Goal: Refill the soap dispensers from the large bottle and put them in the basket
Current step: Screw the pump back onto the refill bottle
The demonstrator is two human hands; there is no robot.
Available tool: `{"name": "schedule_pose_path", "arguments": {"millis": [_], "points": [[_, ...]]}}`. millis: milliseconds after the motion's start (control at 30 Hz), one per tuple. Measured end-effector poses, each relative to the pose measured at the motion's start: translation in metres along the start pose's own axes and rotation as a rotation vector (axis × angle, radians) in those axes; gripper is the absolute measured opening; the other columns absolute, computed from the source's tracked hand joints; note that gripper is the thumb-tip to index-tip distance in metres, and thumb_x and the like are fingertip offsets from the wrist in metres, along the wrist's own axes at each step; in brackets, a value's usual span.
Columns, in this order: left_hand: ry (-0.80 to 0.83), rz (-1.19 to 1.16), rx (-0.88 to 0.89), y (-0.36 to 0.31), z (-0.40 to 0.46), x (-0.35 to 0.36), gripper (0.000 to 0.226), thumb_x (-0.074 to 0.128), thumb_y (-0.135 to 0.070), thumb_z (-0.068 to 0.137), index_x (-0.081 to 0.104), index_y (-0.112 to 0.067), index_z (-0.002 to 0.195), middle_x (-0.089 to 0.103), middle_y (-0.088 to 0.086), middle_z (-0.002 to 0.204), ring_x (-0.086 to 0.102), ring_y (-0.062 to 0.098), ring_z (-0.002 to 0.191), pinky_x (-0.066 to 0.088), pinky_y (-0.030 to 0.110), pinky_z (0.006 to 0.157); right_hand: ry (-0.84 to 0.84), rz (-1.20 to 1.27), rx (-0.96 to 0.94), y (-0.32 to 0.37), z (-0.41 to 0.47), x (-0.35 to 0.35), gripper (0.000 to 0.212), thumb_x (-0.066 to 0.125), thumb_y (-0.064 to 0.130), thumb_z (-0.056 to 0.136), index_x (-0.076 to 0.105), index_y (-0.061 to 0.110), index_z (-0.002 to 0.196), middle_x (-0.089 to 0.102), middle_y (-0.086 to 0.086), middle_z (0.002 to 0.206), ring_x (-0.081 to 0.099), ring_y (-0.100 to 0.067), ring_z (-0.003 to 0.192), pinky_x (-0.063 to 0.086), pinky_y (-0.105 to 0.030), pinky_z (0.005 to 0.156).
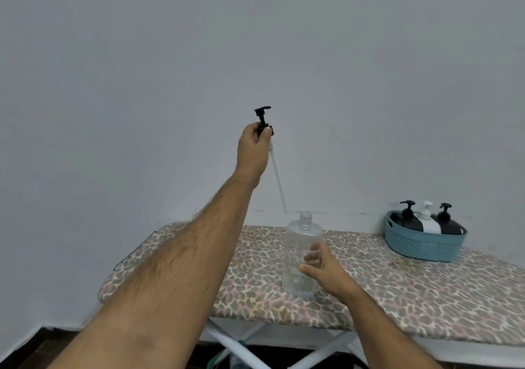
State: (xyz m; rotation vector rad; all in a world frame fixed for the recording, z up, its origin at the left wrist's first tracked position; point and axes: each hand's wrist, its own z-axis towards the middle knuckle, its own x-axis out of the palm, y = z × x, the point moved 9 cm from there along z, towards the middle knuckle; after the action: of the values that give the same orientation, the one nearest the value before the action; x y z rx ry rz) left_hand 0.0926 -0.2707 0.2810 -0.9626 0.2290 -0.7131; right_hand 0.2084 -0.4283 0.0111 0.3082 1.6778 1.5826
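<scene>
The basket (420, 245) wall hid the lower bodies of three dispensers (425, 221); the ironing board (426, 297) ran off the right edge.

Single head-worn view, facing forward and slightly down, near the ironing board (397, 297).

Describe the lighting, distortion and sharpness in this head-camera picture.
Head view: soft, even light, hardly any shadows; wide-angle lens bows the leopard-print ironing board; clear plastic bottle shows faint glare; black pump with white tube and teal woven basket look slightly soft.
</scene>
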Motion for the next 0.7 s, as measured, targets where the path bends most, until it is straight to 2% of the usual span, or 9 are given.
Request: {"name": "schedule_pose_path", "arguments": {"millis": [133, 233, 400, 533, 700], "points": [[0.015, -0.03, -0.005, -0.01, -0.003, 0.012, 0.029, 0.049, -0.022, 0.103, 0.053, -0.009, 0.128, 0.065, -0.001, 0.117, 0.057, 0.008, 0.1, 0.042, 0.024, 0.087, -0.001, -0.019, -0.002, 0.001, 0.001, 0.001, 0.049, 0.071, 0.011, 0.09, 0.038, 0.016, 0.127, 0.055, -0.004, 0.118, 0.06, -0.013, 0.103, 0.05, -0.021, 0.077], [0.02, -0.044, -0.02, -0.013, -0.005, 0.019, 0.03, 0.048, -0.024, 0.103, 0.053, -0.009, 0.129, 0.065, 0.004, 0.12, 0.056, 0.008, 0.099, 0.042, 0.025, 0.085, 0.001, -0.027, 0.002, 0.0, 0.0, 0.0, 0.049, 0.07, 0.012, 0.091, 0.037, 0.017, 0.127, 0.054, -0.004, 0.119, 0.06, -0.012, 0.102, 0.049, -0.018, 0.072], [0.032, -0.043, -0.05, -0.001, -0.012, 0.029, 0.03, 0.048, -0.023, 0.103, 0.053, -0.008, 0.129, 0.065, 0.001, 0.119, 0.056, 0.008, 0.1, 0.041, 0.025, 0.085, 0.0, -0.043, 0.003, -0.003, 0.002, 0.0, 0.049, 0.07, 0.014, 0.091, 0.037, 0.018, 0.127, 0.054, -0.004, 0.12, 0.059, -0.014, 0.105, 0.051, -0.023, 0.079], [0.058, -0.027, -0.084, 0.021, -0.022, 0.037, 0.03, 0.049, -0.021, 0.103, 0.053, -0.008, 0.129, 0.065, 0.002, 0.124, 0.057, 0.008, 0.102, 0.042, 0.025, 0.087, 0.009, -0.06, 0.001, -0.003, 0.003, 0.0, 0.051, 0.071, 0.016, 0.091, 0.036, 0.021, 0.127, 0.054, -0.002, 0.12, 0.059, -0.015, 0.107, 0.052, -0.033, 0.091], [0.134, 0.018, -0.129, 0.047, -0.04, 0.051, 0.026, 0.049, -0.02, 0.103, 0.054, -0.011, 0.127, 0.065, 0.0, 0.123, 0.058, 0.006, 0.108, 0.041, 0.013, 0.078, 0.008, -0.056, 0.006, -0.004, 0.004, 0.001, 0.051, 0.071, 0.016, 0.091, 0.036, 0.02, 0.128, 0.053, -0.002, 0.121, 0.058, -0.015, 0.107, 0.052, -0.029, 0.086]]}}
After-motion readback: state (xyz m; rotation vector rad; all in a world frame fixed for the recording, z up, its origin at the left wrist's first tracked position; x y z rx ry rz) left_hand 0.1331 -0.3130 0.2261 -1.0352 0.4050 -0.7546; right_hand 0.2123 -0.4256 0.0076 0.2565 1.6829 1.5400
